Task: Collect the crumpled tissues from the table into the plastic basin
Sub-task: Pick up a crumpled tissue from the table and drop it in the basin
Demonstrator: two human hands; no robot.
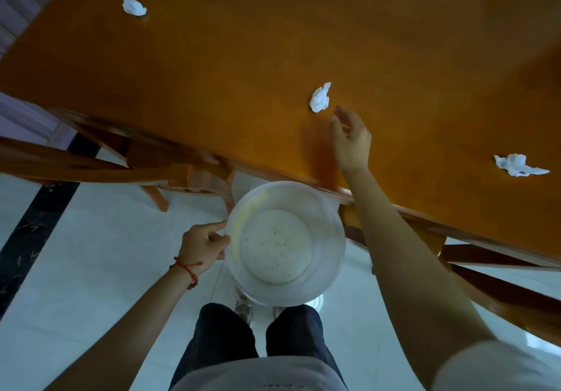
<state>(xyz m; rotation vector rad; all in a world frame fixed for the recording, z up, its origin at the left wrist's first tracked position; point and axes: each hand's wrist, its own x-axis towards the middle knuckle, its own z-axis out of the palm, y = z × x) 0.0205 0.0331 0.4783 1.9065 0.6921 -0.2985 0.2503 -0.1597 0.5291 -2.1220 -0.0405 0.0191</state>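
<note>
Three crumpled white tissues lie on the orange wooden table [243,71]: one at the far left [133,6], one in the middle [320,98], one at the right [517,165]. My right hand [350,140] hovers over the table just below the middle tissue, fingers apart, holding nothing. My left hand [204,244] grips the left rim of a clear plastic basin [331,238], held below the table's near edge over the floor. No tissue is visible in the basin.
A wooden chair [91,162] is tucked under the table at the left. Another chair frame [485,275] shows at the right under the table edge. Pale tiled floor with a dark strip [33,226] lies below.
</note>
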